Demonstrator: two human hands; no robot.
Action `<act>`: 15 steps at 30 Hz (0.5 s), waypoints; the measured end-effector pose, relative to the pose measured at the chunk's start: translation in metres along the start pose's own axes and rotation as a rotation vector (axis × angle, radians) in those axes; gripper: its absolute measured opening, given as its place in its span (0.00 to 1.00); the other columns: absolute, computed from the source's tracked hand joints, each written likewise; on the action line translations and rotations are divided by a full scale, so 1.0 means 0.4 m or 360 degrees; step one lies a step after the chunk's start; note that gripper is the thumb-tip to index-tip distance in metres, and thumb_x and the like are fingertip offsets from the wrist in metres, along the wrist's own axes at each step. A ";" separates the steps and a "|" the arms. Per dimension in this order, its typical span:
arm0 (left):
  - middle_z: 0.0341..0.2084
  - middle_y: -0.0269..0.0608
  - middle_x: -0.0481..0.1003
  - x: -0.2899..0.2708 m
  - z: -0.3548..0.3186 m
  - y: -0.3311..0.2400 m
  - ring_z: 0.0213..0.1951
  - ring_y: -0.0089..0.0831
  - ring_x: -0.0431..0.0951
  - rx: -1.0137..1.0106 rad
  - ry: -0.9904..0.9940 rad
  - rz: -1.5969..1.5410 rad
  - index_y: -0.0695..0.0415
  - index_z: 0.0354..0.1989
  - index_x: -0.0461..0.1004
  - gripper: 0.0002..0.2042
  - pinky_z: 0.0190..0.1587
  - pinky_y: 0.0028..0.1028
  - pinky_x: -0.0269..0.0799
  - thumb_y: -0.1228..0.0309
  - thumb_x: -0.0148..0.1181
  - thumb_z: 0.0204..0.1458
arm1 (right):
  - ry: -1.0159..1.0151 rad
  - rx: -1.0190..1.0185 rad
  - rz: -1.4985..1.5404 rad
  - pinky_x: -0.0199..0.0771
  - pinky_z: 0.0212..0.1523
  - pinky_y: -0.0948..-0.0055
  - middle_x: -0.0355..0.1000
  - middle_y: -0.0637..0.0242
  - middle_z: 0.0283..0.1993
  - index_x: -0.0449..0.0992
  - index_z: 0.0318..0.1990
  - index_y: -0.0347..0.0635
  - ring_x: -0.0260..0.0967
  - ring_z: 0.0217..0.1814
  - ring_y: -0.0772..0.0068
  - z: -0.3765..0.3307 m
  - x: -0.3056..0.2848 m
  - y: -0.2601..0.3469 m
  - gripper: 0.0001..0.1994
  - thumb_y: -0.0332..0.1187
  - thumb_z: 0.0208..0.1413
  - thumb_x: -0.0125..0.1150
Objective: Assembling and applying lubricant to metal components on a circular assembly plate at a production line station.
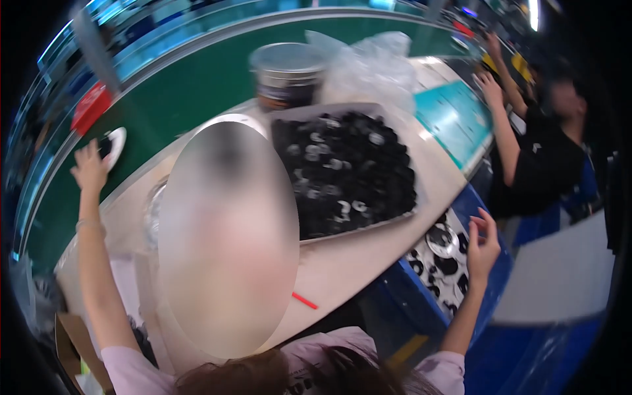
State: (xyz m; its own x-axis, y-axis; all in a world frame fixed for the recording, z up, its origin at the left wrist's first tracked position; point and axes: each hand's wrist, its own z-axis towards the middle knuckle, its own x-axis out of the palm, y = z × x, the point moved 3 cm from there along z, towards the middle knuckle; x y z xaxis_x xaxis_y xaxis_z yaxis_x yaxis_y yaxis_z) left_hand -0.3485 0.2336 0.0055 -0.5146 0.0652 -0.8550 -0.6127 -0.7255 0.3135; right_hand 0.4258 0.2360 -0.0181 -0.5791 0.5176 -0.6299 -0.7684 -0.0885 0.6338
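At the far left, my left hand reaches over the green conveyor belt with its fingers apart. Right beside the fingertips is a white round piece with a black part; whether they touch it I cannot tell. My right hand hangs over the blue bin, fingers loosely bent and apart, nothing in them. Inside that bin lie black and white round parts. A shallow tray heaped with small black parts stands on the pale table. A blurred oval hides the table's middle.
Behind the tray stand a round metal tin and clear plastic bags. A red stick lies near the table's front edge. A red box sits along the belt. Another person works at the right by a teal mat.
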 end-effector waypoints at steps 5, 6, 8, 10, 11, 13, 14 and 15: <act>0.62 0.40 0.52 0.001 0.047 -0.070 0.64 0.44 0.49 0.0084 -0.0399 0.0155 0.49 0.63 0.51 0.35 0.57 0.55 0.53 0.68 0.60 0.45 | 0.0366 0.0549 -0.0726 0.68 0.48 0.62 0.70 0.48 0.44 0.63 0.53 0.36 0.69 0.46 0.53 -0.062 0.084 -0.512 0.28 0.37 0.44 0.64; 0.62 0.40 0.52 -0.017 0.048 -0.067 0.64 0.44 0.49 0.0098 -0.0400 0.0148 0.49 0.63 0.51 0.35 0.57 0.55 0.53 0.68 0.60 0.45 | 0.0478 0.0649 -0.0798 0.65 0.52 0.61 0.67 0.46 0.50 0.60 0.55 0.35 0.66 0.52 0.51 -0.079 0.113 -0.563 0.33 0.40 0.43 0.65; 0.61 0.43 0.56 -0.088 0.027 -0.029 0.62 0.48 0.54 0.0386 -0.0792 -0.0142 0.53 0.60 0.57 0.29 0.59 0.46 0.54 0.69 0.58 0.46 | 0.0403 0.0719 -0.1195 0.58 0.59 0.59 0.55 0.43 0.60 0.51 0.60 0.32 0.54 0.62 0.49 -0.092 0.188 -0.588 0.42 0.43 0.41 0.66; 0.60 0.45 0.58 -0.189 -0.047 -0.006 0.61 0.48 0.55 0.0673 -0.1029 -0.0233 0.57 0.56 0.62 0.23 0.61 0.38 0.52 0.69 0.56 0.50 | 0.0085 0.1112 -0.1043 0.51 0.61 0.50 0.50 0.47 0.64 0.44 0.63 0.34 0.47 0.66 0.49 -0.096 0.210 -0.694 0.47 0.52 0.44 0.62; 0.60 0.44 0.57 -0.256 -0.116 -0.002 0.62 0.46 0.53 0.0683 -0.1020 -0.0293 0.57 0.56 0.62 0.22 0.62 0.38 0.49 0.69 0.54 0.52 | 0.0190 0.1266 -0.0942 0.51 0.61 0.50 0.49 0.48 0.65 0.44 0.63 0.35 0.46 0.66 0.49 -0.088 0.214 -0.697 0.46 0.53 0.44 0.61; 0.61 0.42 0.57 -0.326 -0.218 0.003 0.64 0.40 0.52 0.0745 -0.0930 -0.0499 0.54 0.58 0.61 0.21 0.63 0.36 0.46 0.70 0.52 0.54 | 0.0419 0.1625 -0.0794 0.52 0.60 0.49 0.48 0.53 0.66 0.47 0.62 0.37 0.46 0.66 0.50 -0.080 0.187 -0.702 0.46 0.52 0.41 0.64; 0.61 0.40 0.56 -0.345 -0.262 0.035 0.64 0.39 0.51 0.0741 -0.0864 -0.0537 0.52 0.58 0.62 0.21 0.64 0.37 0.46 0.70 0.51 0.55 | 0.0402 0.1627 -0.0829 0.52 0.60 0.49 0.49 0.51 0.64 0.51 0.60 0.37 0.48 0.65 0.50 -0.080 0.189 -0.673 0.45 0.48 0.37 0.68; 0.61 0.40 0.56 -0.356 -0.299 0.059 0.64 0.39 0.51 0.0726 -0.0868 -0.0518 0.52 0.58 0.62 0.20 0.64 0.38 0.46 0.70 0.51 0.55 | 0.0334 0.1593 -0.0850 0.53 0.59 0.49 0.50 0.49 0.64 0.53 0.59 0.36 0.50 0.64 0.49 -0.081 0.189 -0.677 0.44 0.45 0.35 0.69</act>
State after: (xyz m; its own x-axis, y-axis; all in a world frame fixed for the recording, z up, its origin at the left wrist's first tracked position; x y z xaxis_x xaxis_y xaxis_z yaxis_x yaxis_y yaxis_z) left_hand -0.2178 0.1253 0.0852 -0.4166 0.6394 -0.6462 -0.9085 -0.2668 0.3217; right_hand 0.5814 0.2715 -0.2520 -0.3512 0.1259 -0.9278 -0.4232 0.8625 0.2773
